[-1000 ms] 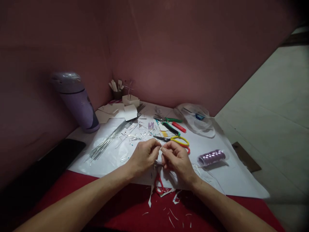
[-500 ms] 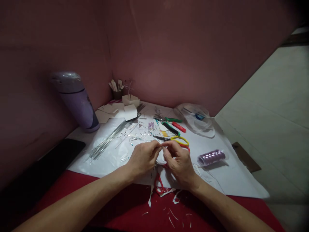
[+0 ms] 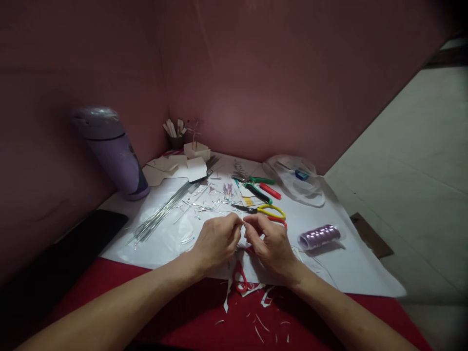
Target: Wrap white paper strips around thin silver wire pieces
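My left hand (image 3: 218, 240) and my right hand (image 3: 271, 243) meet over the white sheet, fingertips pinched and nearly touching. Whatever lies between the fingertips is too small to make out. Just beyond them are scissors with yellow handles (image 3: 271, 211) and a red handle (image 3: 277, 222). Below the hands, a red-handled pair of scissors (image 3: 240, 277) is partly hidden. Right of my right hand lies a spool of shiny purple thread (image 3: 320, 237). A bundle of thin wires (image 3: 161, 217) rests to the left of my left hand.
Green-handled pliers (image 3: 258, 193), a red piece (image 3: 270, 191) and a plastic bag (image 3: 298, 183) lie farther back. A purple bottle (image 3: 119, 158) leans at left near a black object (image 3: 91, 234). Cut cards (image 3: 196, 169), a holder (image 3: 177, 142) and scattered scraps (image 3: 266, 297) also show.
The fingertips have come slightly apart, with a narrow gap now between the two hands. The whole view has shifted a little; the objects on the sheet look unmoved.
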A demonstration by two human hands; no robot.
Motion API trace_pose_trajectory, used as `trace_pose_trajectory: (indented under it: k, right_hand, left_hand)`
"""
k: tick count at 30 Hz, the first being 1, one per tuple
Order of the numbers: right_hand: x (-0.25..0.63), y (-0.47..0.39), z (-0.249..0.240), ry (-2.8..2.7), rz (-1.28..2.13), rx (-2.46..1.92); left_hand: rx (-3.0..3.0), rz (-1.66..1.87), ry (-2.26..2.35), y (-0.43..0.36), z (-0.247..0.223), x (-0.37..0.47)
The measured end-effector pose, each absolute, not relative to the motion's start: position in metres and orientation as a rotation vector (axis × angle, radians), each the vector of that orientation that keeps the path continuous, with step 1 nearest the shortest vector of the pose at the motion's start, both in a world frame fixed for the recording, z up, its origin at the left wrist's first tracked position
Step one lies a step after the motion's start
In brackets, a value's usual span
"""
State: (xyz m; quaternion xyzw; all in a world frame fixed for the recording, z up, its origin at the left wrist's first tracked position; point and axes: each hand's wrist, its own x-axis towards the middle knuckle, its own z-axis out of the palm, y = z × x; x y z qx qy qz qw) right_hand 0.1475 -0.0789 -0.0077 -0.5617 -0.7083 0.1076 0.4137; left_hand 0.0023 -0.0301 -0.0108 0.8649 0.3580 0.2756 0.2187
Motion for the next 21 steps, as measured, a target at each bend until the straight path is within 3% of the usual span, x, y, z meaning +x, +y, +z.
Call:
trace_pose_trajectory:
  k: [12, 21]
  right_hand:
    - [0.1475, -0.0745, -0.0094, -1.786, 0.317, -1.434]
    - [0.145, -0.0755, -0.0073, -1.552, 0.53, -1.431]
  left_hand:
    - [2.287, 0.789, 0.974, -0.033, -0.0144, 0.0029]
    - [1.806, 0.917, 0.944, -0.038, -0.0081, 0.0076]
